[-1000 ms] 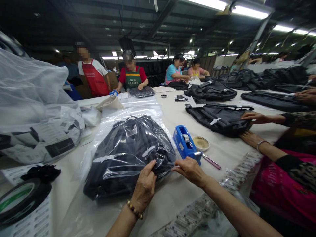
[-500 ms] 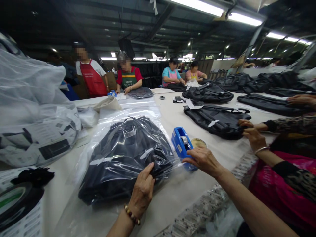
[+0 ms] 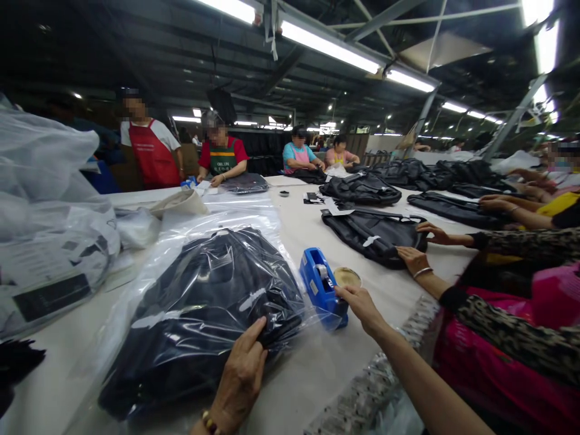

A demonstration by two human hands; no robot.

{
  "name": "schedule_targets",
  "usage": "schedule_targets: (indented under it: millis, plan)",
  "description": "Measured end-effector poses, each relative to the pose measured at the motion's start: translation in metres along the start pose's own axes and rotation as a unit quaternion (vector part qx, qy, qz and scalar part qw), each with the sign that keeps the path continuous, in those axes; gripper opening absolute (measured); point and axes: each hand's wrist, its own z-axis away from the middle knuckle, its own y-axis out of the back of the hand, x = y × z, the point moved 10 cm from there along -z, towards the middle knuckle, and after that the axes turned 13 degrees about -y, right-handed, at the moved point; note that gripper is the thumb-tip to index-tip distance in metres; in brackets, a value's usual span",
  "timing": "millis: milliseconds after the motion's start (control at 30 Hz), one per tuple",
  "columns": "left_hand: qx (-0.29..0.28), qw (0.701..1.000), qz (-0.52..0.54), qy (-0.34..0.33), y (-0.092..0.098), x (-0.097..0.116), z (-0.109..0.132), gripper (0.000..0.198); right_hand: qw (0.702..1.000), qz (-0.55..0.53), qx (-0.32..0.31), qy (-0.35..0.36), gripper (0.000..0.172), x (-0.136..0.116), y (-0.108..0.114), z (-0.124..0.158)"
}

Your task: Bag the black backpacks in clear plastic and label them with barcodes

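Just ahead of hands (image 3: pixel 242 370), bagged garment (image 3: pixel 203 308)

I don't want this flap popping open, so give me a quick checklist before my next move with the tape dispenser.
1. Flap held down: ok. Your left hand lies with its fingers flat on the near end of the clear bag, over the black item inside.
2. Dispenser within reach: ok. Your right hand touches the near end of the blue tape dispenser.
3. Tape end pulled free: cannot tell, your fingers hide it.
4. Space around the dispenser: not ok. The round dish sits close behind it, by your fingertips.
5. Neighbour out of the way: ok. The co-worker's hands rest on another black bag.
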Motion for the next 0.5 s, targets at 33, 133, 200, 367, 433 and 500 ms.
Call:
schedule_targets:
  millis: [33, 133, 200, 367, 433, 500]
  plan:
    - [-0.001, 1.000, 0.002, 0.001, 0.000, 0.000, 0.000, 0.020, 1.000, -0.015, -0.006, -0.013, 0.041, 0.001, -0.004, -0.002]
    - [0.002, 1.000, 0.008, 0.004, 0.001, -0.001, 0.000, 0.019, 0.997, -0.065, -0.008, -0.030, 0.041, -0.002, -0.006, -0.002]
    - [0.003, 1.000, 0.012, 0.009, 0.001, -0.002, 0.001, 0.018, 0.995, -0.096, 0.004, -0.016, 0.041, -0.006, 0.001, 0.007]
    - [0.000, 1.000, 0.017, 0.023, -0.003, -0.004, 0.005, 0.021, 0.989, -0.144, 0.041, 0.013, 0.036, 0.004, 0.025, 0.052]
    - [-0.001, 1.000, 0.018, 0.023, -0.004, -0.003, 0.006, 0.021, 0.988, -0.149, 0.033, -0.012, 0.038, 0.021, 0.022, 0.065]
    - [0.000, 1.000, 0.018, 0.022, -0.003, -0.003, 0.006, 0.020, 0.988, -0.149, 0.009, -0.043, 0.041, 0.037, 0.011, 0.069]
